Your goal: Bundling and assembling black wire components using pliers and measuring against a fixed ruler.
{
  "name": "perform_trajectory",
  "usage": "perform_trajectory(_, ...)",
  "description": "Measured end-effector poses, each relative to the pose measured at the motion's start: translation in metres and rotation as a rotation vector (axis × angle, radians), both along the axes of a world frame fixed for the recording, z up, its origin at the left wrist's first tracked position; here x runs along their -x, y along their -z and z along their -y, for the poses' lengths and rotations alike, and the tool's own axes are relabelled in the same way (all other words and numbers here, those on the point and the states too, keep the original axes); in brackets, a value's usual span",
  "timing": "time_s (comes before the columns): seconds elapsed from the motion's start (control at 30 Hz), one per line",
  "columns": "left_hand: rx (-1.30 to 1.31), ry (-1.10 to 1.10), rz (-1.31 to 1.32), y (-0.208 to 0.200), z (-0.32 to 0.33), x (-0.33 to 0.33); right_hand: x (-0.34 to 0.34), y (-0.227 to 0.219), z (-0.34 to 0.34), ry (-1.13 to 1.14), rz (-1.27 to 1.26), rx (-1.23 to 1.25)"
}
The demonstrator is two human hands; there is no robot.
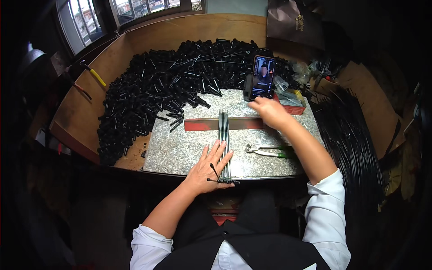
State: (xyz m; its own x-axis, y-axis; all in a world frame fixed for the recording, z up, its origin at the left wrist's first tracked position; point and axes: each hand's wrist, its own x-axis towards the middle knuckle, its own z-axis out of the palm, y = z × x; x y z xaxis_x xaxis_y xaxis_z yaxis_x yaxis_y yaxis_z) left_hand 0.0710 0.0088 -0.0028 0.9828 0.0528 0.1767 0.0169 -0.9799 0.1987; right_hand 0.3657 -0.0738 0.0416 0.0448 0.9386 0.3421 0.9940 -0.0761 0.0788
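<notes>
Rods (223, 121) lie side by side at the centre of the head view, running up and down over a red-and-dark strip (200, 124) that probably lifts their far ends off the speckled tabletop (180, 153). Fingers spread, the left hand (208, 165) rests flat against the row at lower centre, seemingly to keep it even; black ends gather by its thumb. Right of centre, the right hand (269, 112) has bent fingers just below the phone (262, 77); I cannot tell whether it grasps or touches anything. The phone stands tilted, apparently for viewing. Pincers (258, 147) lie within easy reach. At upper left, a wooden wall (74, 112) seems to contain the black pile (162, 85).
</notes>
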Motion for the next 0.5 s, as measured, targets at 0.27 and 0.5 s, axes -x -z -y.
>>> perform_trajectory(0.27,-0.006,-0.002,-0.024,-0.002,0.001,-0.001,0.027,0.021,-0.030,-0.042,0.012,0.060)
perform_trajectory(0.5,-0.013,0.012,-0.024,-0.003,-0.001,0.000,0.024,0.022,-0.029,-0.053,0.027,0.013)
